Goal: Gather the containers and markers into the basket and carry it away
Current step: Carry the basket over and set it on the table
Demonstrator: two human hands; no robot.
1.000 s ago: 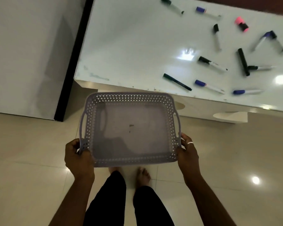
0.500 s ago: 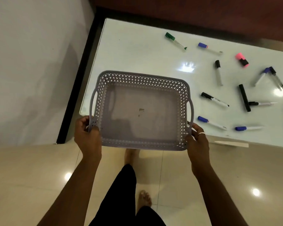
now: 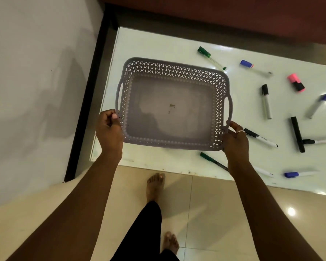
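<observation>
I hold an empty grey perforated basket [image 3: 174, 69] over the left part of a white table [image 3: 154, 44]. My left hand [image 3: 109, 129] grips its near left corner, my right hand [image 3: 234, 139] its near right corner. Several markers lie scattered on the table to the right: a green marker [image 3: 211, 58], a blue-capped marker [image 3: 254, 67], a pink highlighter [image 3: 296, 82], a black-capped marker [image 3: 266, 101], a black marker [image 3: 297, 134] and a thin green pen [image 3: 213, 161] by my right wrist. No containers are in sight.
A white wall [image 3: 36, 81] with a dark edge strip [image 3: 87, 102] stands left of the table. Dark red furniture [image 3: 233, 14] runs behind it. My bare feet and dark trousers stand on the beige tiled floor [image 3: 215, 213] at the table's front edge.
I have stepped up to the table and carried the basket forward, from over the floor to above the table's left part. Both hands keep the same grip.
</observation>
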